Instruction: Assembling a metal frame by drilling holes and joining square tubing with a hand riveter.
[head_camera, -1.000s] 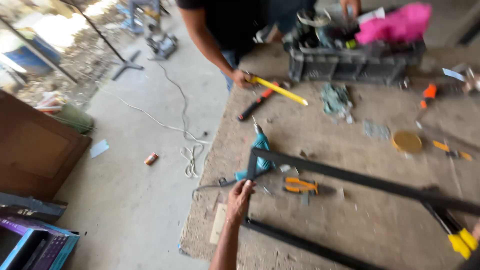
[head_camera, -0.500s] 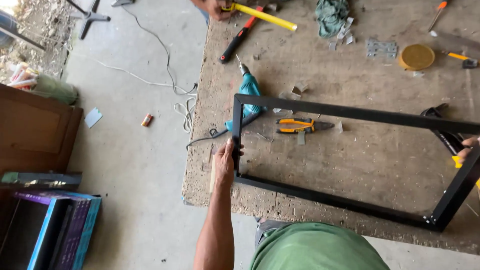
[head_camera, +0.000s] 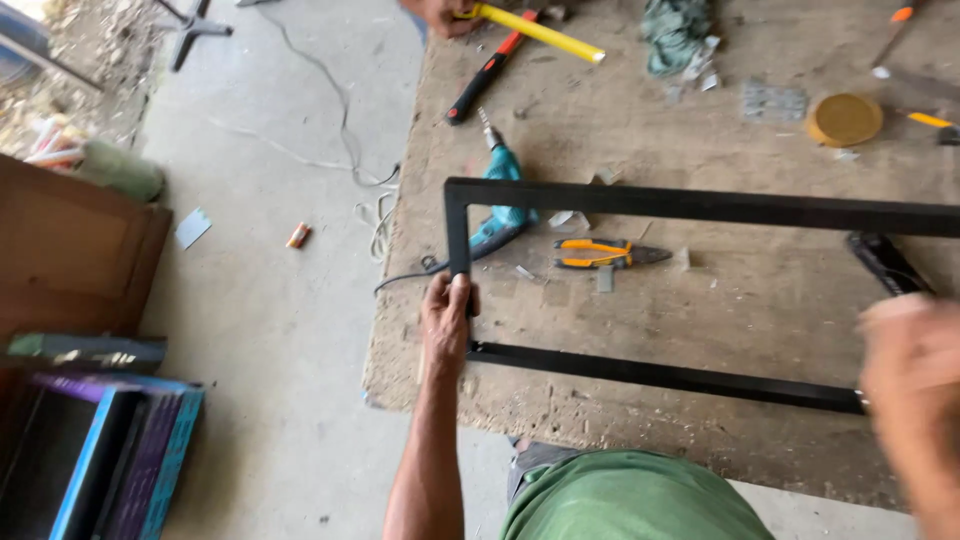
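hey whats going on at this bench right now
A person stands at a rough workbench holding a black rectangular metal frame that lies flat on it. The left hand grips the frame's short left side; the right hand is blurred at the frame's right end. A teal drill and orange-handled pliers lie by the frame. Another person's hand holds a yellow tool at the far edge.

Blue-and-purple flat boxes (head_camera: 110, 450) stacked on floor lower left; no labels, signs, screens discernible.

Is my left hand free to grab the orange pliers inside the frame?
Probably not yet: the left hand is shut on the frame. The pliers lie close, uncovered.
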